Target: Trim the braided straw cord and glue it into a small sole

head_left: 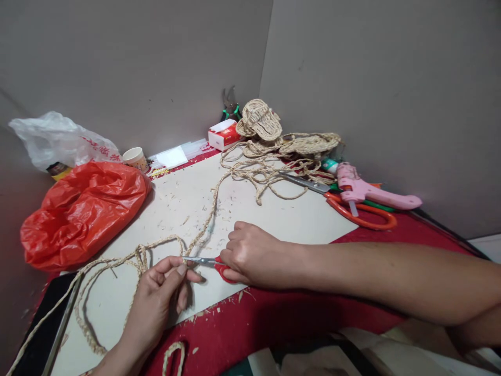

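My right hand is closed round the red handles of a small pair of scissors, whose blades point left. The blade tips meet a braided straw rope right at the fingertips of my left hand. Thumb and forefinger of that hand pinch the rope; the other fingers curl loosely below. From the pinch the rope runs up the white board to a tangled heap of rope. More braid loops over the board to the left of my left hand.
A red plastic bag and a paper cup stand at the left. Large orange-handled scissors and a pink glue gun lie at the right. Coiled straw pieces, a tissue pack and pruning shears are at the back.
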Demonstrator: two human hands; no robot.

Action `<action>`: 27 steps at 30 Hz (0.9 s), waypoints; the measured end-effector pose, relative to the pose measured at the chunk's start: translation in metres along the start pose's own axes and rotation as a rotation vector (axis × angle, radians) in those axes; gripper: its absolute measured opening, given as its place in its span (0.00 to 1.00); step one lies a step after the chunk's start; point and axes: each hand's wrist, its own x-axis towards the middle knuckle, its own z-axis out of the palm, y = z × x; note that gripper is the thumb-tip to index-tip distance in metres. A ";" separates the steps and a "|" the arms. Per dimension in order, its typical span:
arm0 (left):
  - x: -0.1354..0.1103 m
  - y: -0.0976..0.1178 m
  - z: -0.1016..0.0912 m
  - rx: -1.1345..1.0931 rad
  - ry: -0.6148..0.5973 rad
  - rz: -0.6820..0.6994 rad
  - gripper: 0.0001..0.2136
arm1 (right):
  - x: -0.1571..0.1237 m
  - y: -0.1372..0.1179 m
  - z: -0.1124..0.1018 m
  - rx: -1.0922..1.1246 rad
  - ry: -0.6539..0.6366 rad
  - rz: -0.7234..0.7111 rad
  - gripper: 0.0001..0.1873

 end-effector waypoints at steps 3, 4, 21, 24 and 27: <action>-0.001 -0.001 -0.001 -0.020 -0.001 0.005 0.10 | 0.001 0.000 0.000 0.014 0.005 -0.012 0.12; -0.001 -0.001 -0.001 -0.022 -0.002 0.005 0.10 | 0.001 -0.001 -0.001 0.014 0.005 -0.013 0.12; 0.003 -0.008 -0.005 -0.089 0.000 0.000 0.13 | 0.012 0.015 0.015 1.013 0.429 0.344 0.23; 0.000 -0.008 -0.005 -0.068 0.016 -0.017 0.15 | 0.019 0.021 0.010 1.514 0.409 0.543 0.23; -0.005 -0.006 0.000 -0.025 0.006 -0.026 0.16 | 0.022 0.025 0.005 1.831 0.336 0.612 0.24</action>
